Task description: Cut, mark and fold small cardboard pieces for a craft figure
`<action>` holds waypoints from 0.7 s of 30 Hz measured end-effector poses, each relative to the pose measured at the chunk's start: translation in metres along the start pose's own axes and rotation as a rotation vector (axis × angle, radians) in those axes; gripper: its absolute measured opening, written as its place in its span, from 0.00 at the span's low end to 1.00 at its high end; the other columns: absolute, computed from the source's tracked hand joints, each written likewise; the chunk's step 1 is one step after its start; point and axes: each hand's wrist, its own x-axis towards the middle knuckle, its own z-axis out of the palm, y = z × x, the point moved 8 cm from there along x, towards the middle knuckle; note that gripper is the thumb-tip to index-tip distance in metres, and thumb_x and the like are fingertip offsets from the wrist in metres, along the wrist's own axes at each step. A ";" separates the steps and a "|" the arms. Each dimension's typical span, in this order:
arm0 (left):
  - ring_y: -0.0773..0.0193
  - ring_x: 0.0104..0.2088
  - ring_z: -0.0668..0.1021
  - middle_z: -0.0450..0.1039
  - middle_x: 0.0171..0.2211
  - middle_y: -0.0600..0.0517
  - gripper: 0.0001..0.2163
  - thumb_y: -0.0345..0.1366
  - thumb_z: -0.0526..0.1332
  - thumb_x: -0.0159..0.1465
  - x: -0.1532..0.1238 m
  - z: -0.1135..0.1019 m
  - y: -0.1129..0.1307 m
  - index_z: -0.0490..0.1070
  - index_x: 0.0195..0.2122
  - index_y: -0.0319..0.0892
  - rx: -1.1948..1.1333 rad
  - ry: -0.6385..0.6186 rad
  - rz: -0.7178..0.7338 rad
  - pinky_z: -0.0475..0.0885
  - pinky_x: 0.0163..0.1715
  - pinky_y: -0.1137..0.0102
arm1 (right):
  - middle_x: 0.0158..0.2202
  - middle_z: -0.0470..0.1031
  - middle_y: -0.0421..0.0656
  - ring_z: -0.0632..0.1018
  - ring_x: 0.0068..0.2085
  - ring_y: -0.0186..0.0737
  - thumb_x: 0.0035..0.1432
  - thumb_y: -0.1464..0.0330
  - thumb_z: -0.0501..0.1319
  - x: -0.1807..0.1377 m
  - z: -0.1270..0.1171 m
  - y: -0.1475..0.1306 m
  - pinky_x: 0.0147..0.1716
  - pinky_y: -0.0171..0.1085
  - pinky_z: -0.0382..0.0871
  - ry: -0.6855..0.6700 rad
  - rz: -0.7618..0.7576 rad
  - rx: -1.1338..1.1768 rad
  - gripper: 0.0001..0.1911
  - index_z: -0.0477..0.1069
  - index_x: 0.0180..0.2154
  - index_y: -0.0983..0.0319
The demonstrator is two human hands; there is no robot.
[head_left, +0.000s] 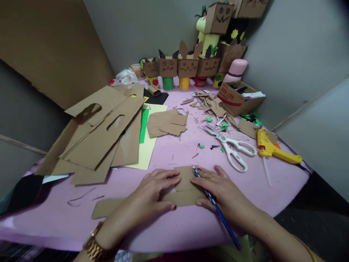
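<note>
My left hand (154, 191) rests with its fingers stretched out on the left edge of a small cardboard piece (185, 180). A long cardboard strip (184, 198) lies crosswise at the near side of that piece. The strip's left part passes beneath my left forearm. My right hand (218, 189) presses the right side of the cardboard and keeps a blue pencil (222, 216) tucked among its fingers. The pencil's tip points away over the cardboard. Part of the cardboard is hidden under my right fingers.
White-handled scissors (229, 143) and a yellow glue gun (275, 149) lie at the right. Cardboard scraps (212, 105) and a small box (237, 98) sit behind them. Large cardboard sheets (103, 127) are stacked left. Cardboard animal figures (188, 67) line the back beside a pink bottle (236, 69).
</note>
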 end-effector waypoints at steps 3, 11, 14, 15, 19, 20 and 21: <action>0.55 0.57 0.66 0.66 0.57 0.48 0.26 0.33 0.66 0.54 0.000 0.000 -0.003 0.65 0.55 0.50 -0.015 0.010 0.033 0.62 0.54 0.54 | 0.56 0.68 0.55 0.65 0.59 0.56 0.52 0.71 0.64 0.000 0.000 0.001 0.54 0.66 0.50 0.011 -0.002 -0.008 0.23 0.67 0.51 0.60; 0.57 0.54 0.68 0.66 0.55 0.50 0.24 0.32 0.63 0.56 -0.010 -0.004 -0.002 0.65 0.54 0.49 0.016 0.069 -0.063 0.65 0.51 0.60 | 0.56 0.69 0.53 0.66 0.58 0.55 0.52 0.70 0.65 0.001 0.002 0.004 0.54 0.66 0.49 0.012 -0.012 -0.017 0.22 0.67 0.51 0.58; 0.55 0.45 0.71 0.71 0.44 0.49 0.13 0.35 0.63 0.56 -0.016 -0.007 -0.002 0.70 0.43 0.46 0.112 0.104 -0.136 0.68 0.43 0.60 | 0.56 0.69 0.53 0.66 0.58 0.55 0.52 0.70 0.65 0.000 0.003 0.005 0.54 0.65 0.50 0.012 -0.010 -0.025 0.23 0.67 0.51 0.58; 0.54 0.42 0.72 0.71 0.40 0.50 0.10 0.36 0.63 0.56 -0.018 -0.007 -0.003 0.70 0.39 0.45 0.145 0.115 -0.163 0.68 0.41 0.60 | 0.55 0.69 0.53 0.66 0.58 0.55 0.52 0.70 0.65 0.000 0.004 0.006 0.54 0.65 0.51 0.016 -0.010 -0.027 0.23 0.67 0.51 0.58; 0.55 0.37 0.71 0.70 0.34 0.51 0.06 0.38 0.63 0.55 -0.021 -0.005 -0.004 0.69 0.32 0.44 0.190 0.115 -0.213 0.65 0.36 0.62 | 0.55 0.69 0.53 0.67 0.57 0.55 0.52 0.70 0.65 -0.001 0.005 0.007 0.54 0.64 0.52 0.040 -0.028 -0.041 0.23 0.67 0.51 0.57; 0.55 0.36 0.71 0.70 0.34 0.51 0.06 0.38 0.63 0.55 -0.021 -0.004 -0.004 0.68 0.31 0.44 0.188 0.112 -0.218 0.64 0.35 0.63 | 0.55 0.69 0.54 0.67 0.57 0.55 0.52 0.70 0.65 -0.002 0.005 0.007 0.54 0.64 0.51 0.043 -0.032 -0.044 0.23 0.67 0.51 0.57; 0.56 0.36 0.71 0.70 0.33 0.51 0.06 0.38 0.64 0.55 -0.021 -0.003 -0.004 0.68 0.31 0.44 0.186 0.109 -0.222 0.64 0.35 0.63 | 0.55 0.69 0.54 0.67 0.57 0.55 0.52 0.70 0.65 -0.002 0.006 0.007 0.54 0.64 0.51 0.046 -0.033 -0.046 0.23 0.67 0.51 0.57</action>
